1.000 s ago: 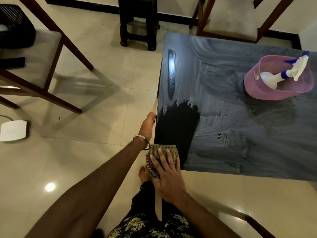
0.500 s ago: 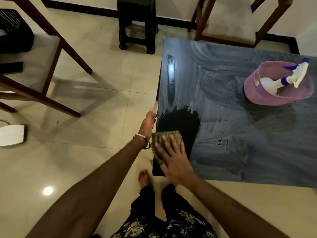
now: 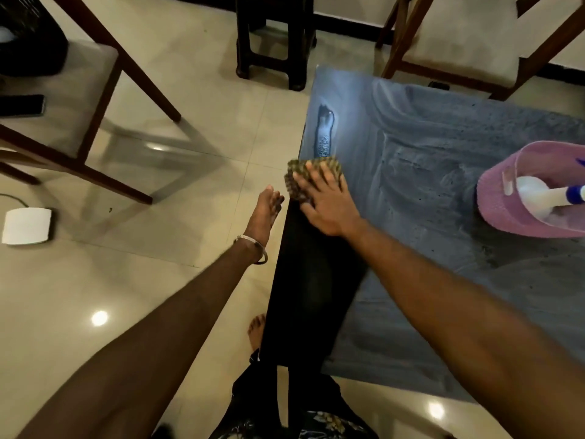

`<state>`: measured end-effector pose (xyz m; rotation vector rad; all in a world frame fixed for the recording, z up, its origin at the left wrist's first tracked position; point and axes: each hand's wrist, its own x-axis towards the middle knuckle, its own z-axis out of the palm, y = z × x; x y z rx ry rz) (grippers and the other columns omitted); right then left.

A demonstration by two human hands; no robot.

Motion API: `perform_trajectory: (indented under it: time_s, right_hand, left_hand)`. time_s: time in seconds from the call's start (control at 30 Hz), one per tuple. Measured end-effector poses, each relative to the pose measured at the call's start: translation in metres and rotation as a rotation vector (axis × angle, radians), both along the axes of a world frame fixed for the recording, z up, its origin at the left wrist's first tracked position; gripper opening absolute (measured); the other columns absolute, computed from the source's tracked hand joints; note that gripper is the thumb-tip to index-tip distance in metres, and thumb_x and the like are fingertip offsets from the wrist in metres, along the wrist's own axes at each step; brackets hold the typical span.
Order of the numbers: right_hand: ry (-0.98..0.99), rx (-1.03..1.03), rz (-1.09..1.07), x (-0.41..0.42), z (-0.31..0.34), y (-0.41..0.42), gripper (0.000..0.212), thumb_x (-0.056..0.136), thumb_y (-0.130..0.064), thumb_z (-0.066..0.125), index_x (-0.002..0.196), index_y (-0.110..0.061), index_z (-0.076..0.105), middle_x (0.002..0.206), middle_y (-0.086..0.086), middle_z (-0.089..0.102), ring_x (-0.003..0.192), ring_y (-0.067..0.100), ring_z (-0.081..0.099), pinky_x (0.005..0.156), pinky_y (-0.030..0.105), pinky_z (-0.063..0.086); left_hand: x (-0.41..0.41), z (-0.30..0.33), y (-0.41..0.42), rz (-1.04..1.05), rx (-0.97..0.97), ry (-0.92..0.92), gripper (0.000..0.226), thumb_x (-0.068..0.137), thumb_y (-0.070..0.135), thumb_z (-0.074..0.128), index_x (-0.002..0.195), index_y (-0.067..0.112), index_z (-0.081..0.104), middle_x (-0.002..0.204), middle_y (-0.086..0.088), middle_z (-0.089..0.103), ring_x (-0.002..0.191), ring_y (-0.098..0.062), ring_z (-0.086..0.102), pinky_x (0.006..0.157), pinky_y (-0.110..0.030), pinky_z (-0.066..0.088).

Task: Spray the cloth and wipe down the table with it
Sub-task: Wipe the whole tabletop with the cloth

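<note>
My right hand point(image 3: 326, 201) lies flat, fingers spread, pressing a folded checked cloth point(image 3: 304, 172) onto the left edge of the dark table point(image 3: 427, 280). Behind the cloth a clean black strip runs along that edge toward me; the other parts of the tabletop are grey and smeared. My left hand point(image 3: 264, 210) hovers just off the table's left side with fingers extended, holding nothing. A white spray bottle point(image 3: 544, 198) with a blue nozzle lies inside a pink basket point(image 3: 493, 204) on the table's right side.
Wooden chairs stand at the far left point(image 3: 104, 99) and beyond the table point(image 3: 459, 42). A dark stool point(image 3: 275, 42) is behind the table's far left corner. A white flat device point(image 3: 27, 224) lies on the tiled floor. My bare foot point(image 3: 256, 331) is by the table.
My right hand has pushed the cloth away from me along the table's left edge, lengthening the clean black strip. My left hand has come off the table edge and moved forward.
</note>
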<state>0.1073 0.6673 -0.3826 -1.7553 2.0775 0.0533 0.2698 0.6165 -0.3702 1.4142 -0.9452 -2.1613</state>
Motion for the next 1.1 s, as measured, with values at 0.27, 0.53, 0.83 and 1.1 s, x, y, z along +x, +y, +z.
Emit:
perform_trajectory:
  time_s: [0.27, 0.53, 0.83, 1.1]
  right_hand:
    - [-0.063, -0.060, 0.161, 0.054, 0.004, 0.085, 0.068, 0.095, -0.050, 0.025, 0.158, -0.036, 0.005, 0.167, 0.003, -0.006, 0.152, 0.031, -0.015, 0.119, 0.063, -0.001]
    - [-0.165, -0.005, 0.152, 0.075, 0.004, 0.133, 0.073, 0.092, -0.049, 0.039, 0.156, -0.045, 0.006, 0.167, -0.009, -0.004, 0.153, 0.018, -0.012, 0.118, 0.057, -0.001]
    - [0.017, -0.026, -0.267, -0.058, -0.005, -0.109, 0.066, 0.098, -0.049, 0.033, 0.158, -0.037, 0.007, 0.167, -0.001, -0.008, 0.152, 0.026, -0.013, 0.120, 0.059, -0.005]
    - [-0.039, -0.057, -0.125, 0.074, 0.003, 0.080, 0.073, 0.090, -0.051, 0.039, 0.157, -0.041, 0.012, 0.166, -0.003, 0.011, 0.153, 0.028, 0.000, 0.118, 0.055, 0.007]
  left_hand:
    - [-0.023, 0.002, -0.026, 0.054, -0.047, -0.053, 0.061, 0.102, 0.044, 0.024, 0.149, 0.006, 0.027, 0.152, -0.010, 0.035, 0.140, -0.017, 0.035, 0.115, -0.027, 0.023]
    - [-0.041, 0.005, -0.052, -0.123, -0.079, -0.088, 0.058, 0.101, 0.045, 0.023, 0.148, 0.012, 0.033, 0.150, -0.003, 0.040, 0.137, -0.019, 0.039, 0.103, -0.025, 0.027]
    - [-0.056, -0.005, -0.088, -0.169, -0.270, -0.175, 0.051, 0.095, 0.048, 0.045, 0.139, 0.022, 0.046, 0.143, 0.003, 0.049, 0.132, -0.013, 0.044, 0.114, -0.037, 0.029]
    - [-0.075, -0.002, -0.115, -0.191, -0.284, -0.150, 0.048, 0.098, 0.046, 0.039, 0.139, 0.021, 0.046, 0.144, 0.005, 0.047, 0.133, -0.010, 0.042, 0.116, -0.035, 0.027]
